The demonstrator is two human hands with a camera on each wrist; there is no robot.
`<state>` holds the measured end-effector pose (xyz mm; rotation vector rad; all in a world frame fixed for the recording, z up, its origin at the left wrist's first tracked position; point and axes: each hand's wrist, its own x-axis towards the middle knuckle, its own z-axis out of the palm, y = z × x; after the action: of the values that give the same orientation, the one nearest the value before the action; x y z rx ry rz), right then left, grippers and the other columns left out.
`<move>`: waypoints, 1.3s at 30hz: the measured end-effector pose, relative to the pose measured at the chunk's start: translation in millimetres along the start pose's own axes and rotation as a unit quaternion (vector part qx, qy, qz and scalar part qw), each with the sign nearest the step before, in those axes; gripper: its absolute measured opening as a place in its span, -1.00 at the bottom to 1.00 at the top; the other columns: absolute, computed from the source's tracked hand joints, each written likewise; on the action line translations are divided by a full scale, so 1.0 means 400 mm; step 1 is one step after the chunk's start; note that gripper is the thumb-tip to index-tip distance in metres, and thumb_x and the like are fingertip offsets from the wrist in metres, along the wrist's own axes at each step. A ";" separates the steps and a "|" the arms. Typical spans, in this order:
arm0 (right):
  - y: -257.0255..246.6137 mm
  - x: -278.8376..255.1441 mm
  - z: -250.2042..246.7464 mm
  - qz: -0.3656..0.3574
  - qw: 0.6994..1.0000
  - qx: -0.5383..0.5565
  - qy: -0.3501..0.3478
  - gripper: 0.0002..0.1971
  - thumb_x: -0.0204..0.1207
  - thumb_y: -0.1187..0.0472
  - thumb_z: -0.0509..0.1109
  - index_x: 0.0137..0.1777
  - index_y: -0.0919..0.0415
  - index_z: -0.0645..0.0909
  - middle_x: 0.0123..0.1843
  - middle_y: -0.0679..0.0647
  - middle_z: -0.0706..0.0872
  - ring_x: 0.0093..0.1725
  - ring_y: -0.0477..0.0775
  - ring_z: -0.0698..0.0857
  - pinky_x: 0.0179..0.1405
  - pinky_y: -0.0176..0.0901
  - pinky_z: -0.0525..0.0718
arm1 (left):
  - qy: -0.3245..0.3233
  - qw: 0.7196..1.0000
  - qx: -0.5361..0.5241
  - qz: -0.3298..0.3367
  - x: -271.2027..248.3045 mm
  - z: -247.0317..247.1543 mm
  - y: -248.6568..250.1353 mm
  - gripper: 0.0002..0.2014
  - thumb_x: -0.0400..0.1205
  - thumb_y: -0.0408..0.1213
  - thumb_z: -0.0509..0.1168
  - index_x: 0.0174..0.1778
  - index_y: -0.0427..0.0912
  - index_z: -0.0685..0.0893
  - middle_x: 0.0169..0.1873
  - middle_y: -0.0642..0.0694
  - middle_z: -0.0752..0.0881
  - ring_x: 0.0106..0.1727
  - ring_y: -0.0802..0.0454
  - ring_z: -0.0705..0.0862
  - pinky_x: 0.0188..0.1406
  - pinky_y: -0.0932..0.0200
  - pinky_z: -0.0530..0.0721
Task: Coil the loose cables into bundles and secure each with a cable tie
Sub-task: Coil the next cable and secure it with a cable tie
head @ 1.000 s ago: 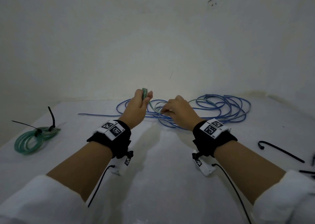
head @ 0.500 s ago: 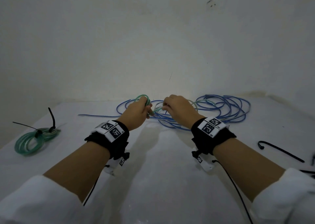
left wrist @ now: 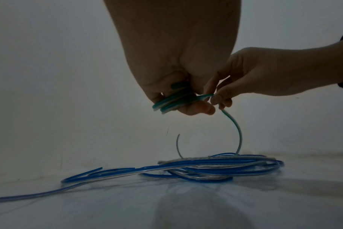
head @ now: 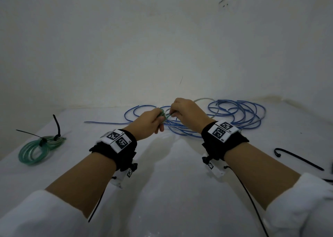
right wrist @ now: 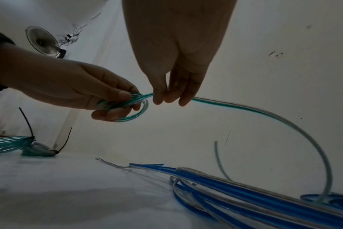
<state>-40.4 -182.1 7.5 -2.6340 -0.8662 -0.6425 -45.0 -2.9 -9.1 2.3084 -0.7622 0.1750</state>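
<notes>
My left hand [head: 159, 119] grips a small coil of green cable [left wrist: 172, 99] above the table, with its fingers curled round the loops [right wrist: 125, 105]. Right beside the coil, my right hand [head: 173, 113] pinches the same cable's free strand [right wrist: 284, 119] between its fingertips [right wrist: 166, 99]. That strand arcs down into a loose pile of blue and clear cable [head: 234, 114] lying behind the hands. The blue cable [left wrist: 196, 167] lies spread on the white table [head: 171, 191].
A green bundle [head: 36, 150] bound with two black cable ties [head: 56, 127] lies at the table's left. One loose black cable tie [head: 297, 159] lies at the right, with more at the right edge. A white wall stands close behind the cables.
My left hand has come down from its raised position with the green coil. My right hand has moved in against the coil with the strand, so the hands now nearly touch.
</notes>
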 end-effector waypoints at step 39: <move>-0.016 -0.027 0.032 0.189 0.973 0.116 -0.060 -0.89 0.57 0.37 0.17 0.04 0.36 0.45 -0.02 0.29 0.67 -0.26 0.29 0.64 -0.19 0.14 0.66 | 0.216 0.816 -0.536 -0.029 0.014 -0.045 0.032 -0.76 0.78 -0.30 -0.11 -0.07 -0.25 0.43 0.27 -0.35 0.59 0.16 -0.07 0.70 -0.27 0.28 0.64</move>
<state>-47.8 -177.2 -7.9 -2.5401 -0.4155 -0.2685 -46.2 -1.6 13.7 1.1356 -0.3730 0.1706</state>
